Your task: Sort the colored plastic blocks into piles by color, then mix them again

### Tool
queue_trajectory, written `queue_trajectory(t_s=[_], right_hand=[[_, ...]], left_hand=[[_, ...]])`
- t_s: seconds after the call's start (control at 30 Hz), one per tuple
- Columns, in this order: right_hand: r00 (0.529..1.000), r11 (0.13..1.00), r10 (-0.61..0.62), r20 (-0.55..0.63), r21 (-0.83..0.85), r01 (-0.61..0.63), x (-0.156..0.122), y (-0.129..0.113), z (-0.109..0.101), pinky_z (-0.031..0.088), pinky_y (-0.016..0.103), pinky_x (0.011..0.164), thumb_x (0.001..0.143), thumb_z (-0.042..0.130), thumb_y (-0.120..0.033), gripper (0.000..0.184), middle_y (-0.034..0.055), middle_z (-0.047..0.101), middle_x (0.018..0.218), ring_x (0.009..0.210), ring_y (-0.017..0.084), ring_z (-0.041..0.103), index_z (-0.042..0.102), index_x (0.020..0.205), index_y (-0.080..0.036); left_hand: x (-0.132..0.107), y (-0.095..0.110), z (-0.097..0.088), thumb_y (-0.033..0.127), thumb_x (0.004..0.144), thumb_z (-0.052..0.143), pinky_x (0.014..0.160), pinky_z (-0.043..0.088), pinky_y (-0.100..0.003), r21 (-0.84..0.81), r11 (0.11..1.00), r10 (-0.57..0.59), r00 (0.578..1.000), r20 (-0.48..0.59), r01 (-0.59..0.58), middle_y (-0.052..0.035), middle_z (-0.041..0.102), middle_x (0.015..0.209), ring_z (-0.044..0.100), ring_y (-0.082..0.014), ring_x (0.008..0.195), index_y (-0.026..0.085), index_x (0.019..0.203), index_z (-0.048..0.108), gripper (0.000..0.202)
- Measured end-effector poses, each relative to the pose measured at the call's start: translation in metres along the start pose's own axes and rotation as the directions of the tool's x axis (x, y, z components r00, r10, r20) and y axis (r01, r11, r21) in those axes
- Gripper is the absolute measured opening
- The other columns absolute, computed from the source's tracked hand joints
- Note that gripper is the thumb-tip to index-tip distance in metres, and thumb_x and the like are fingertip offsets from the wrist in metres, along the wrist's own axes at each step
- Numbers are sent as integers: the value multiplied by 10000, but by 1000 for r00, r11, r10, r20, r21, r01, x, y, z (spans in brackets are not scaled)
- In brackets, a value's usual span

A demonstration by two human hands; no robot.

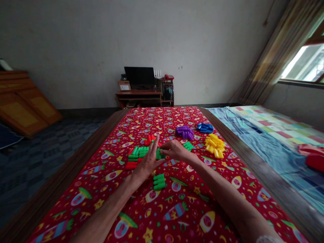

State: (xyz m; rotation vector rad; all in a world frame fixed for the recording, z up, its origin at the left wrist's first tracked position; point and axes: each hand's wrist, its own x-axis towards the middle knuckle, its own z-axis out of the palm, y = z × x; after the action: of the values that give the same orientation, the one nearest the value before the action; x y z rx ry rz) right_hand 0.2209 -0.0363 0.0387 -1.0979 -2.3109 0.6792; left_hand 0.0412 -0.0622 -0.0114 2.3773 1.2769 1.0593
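My left hand lies beside and partly over a flat arrangement of small tube-shaped plastic pieces, with its fingers stretched out and thumb apart. Green pieces form the middle of this arrangement, and red pieces border it. At its right end my right hand is closed, its fingertips on a green tube-shaped piece. Some red pieces show just beyond my left fingers. Nearer to me rests a small green group, and another green group is partly behind my right hand.
Purple pieces, blue pieces and yellow pieces lie in heaps at the right. A red patterned cloth covers the wooden-edged table. A bed adjoins on the right; a desk with a monitor stands by the far wall.
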Motion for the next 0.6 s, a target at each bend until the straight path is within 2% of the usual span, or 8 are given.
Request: queue_trajectory(t_s=[0.1,0.17,0.23,0.3,0.37,0.43,0.5,0.6], right_hand=[[996,994,54,-72,-94,-61,-4,8,-16,262,206,537,788,574,-135,166,-22,558,576,537,72,430,717,704,-133],[989,972,107,-98,-199,-125,-9,16,-29,263,221,538,781,575,-132,163,-2,585,597,544,83,450,722,709,-139],[982,937,168,-85,-296,-186,-15,23,-40,264,232,535,773,569,-121,168,18,612,619,554,97,477,724,712,-144],[963,880,255,-88,-391,-269,-21,28,-47,273,240,537,789,544,-112,190,48,650,677,582,115,517,727,746,-142],[927,788,340,-160,-489,-374,-25,29,-49,281,250,545,831,509,-125,222,89,682,763,633,142,561,730,819,-136],[890,708,376,-257,-541,-455,-28,26,-50,293,258,562,882,469,-163,256,121,696,854,700,171,597,723,905,-142],[886,698,364,-288,-546,-464,-28,19,-49,303,262,578,909,446,-196,272,128,697,901,744,184,609,713,944,-158],[928,770,269,-257,-521,-368,-27,6,-43,305,258,598,907,447,-194,257,115,688,884,734,164,589,702,920,-160]], left_hand=[[3,6,-12,447,943,437,949,476,-403,100,995,30,999,-19,-28,-168,451,1364,527,-281,1201,214,1499,242,634],[9,0,-24,416,965,372,965,468,-393,175,984,46,997,-57,-35,-145,483,1306,530,-262,1183,207,1433,380,512],[14,-16,-34,378,966,339,993,449,-386,248,968,57,994,-90,-33,-121,542,1210,547,-248,1143,200,1295,542,425],[17,-40,-42,365,941,361,1002,441,-382,298,954,40,994,-105,-7,-109,593,1129,572,-244,1087,199,1152,638,386],[16,-66,-47,401,893,423,983,455,-388,314,948,-30,994,-101,60,-107,634,1078,594,-250,1042,194,1083,670,374],[13,-86,-49,456,840,469,944,478,-398,300,943,-133,990,-56,144,-107,674,1008,619,-259,993,184,1031,689,399],[11,-97,-51,507,807,486,909,495,-402,265,941,-219,976,8,209,-112,704,972,644,-265,956,174,1002,702,442],[11,-96,-54,533,787,499,868,509,-384,181,948,-276,959,65,261,-110,734,965,673,-265,920,175,988,717,466]])
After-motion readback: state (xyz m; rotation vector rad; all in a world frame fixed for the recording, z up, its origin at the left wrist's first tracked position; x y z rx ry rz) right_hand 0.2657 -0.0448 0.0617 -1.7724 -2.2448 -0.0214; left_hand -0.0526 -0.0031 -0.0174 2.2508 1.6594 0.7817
